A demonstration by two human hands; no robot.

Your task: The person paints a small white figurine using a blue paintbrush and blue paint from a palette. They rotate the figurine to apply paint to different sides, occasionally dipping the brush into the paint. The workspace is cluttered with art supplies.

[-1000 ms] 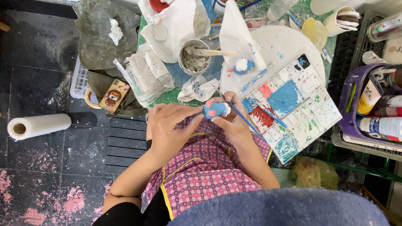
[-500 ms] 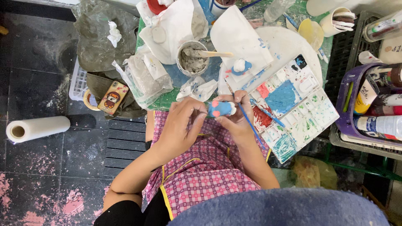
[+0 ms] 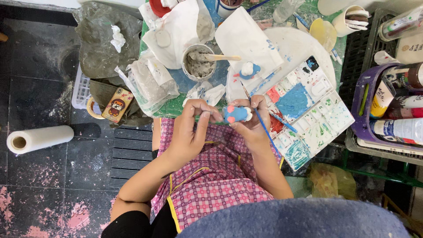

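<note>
Step in hand: painting a small figurine point(image 3: 236, 113), judging by the brush and the wet paint tray; the piece is blue with pink spots and a white end.
Figurine: held over the lap, just in front of the paint tray point(image 3: 308, 110), at the table's near edge.
Left hand point(image 3: 191, 132): fingers curled narrow, fingertips pinching the figurine's left end to steady it.
Right hand point(image 3: 252, 123): fingers closed around the figurine's right end and also gripping a thin blue brush point(image 3: 263, 128), whose handle slants down toward the tray's near corner.
Second figurine point(image 3: 248, 69): blue and white, sitting beyond the tray on a white sheet.
Cup point(image 3: 198, 61): grey paste with a wooden stick, left of the tray.
Next move calls for: a steady left-hand pinch, a small turn of the piece, and a light brush tip on the bare spots, I judge.
</note>
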